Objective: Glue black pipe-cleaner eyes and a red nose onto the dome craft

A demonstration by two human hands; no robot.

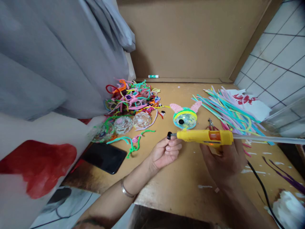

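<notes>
My right hand [225, 160] grips a yellow glue gun [206, 136] with a clear glue stick sticking out to the right. Its metal nozzle points left and touches a small black bead [169, 135]. My left hand [165, 152] pinches that bead between fingertips, fingers closed. Just beyond the nozzle lies a clear ball [185, 118] wrapped in green and yellow pipe cleaner, with two pink ears and one black eye on its front.
A tangled heap of coloured pipe cleaners [133, 95] lies at the back left, with clear balls [142, 120] in front. Straight pipe cleaners [228, 109] fan out on the right. A black phone [104, 157] lies left; the gun's black cord [262, 187] runs right. Grey cloth [59, 57] hangs at the left.
</notes>
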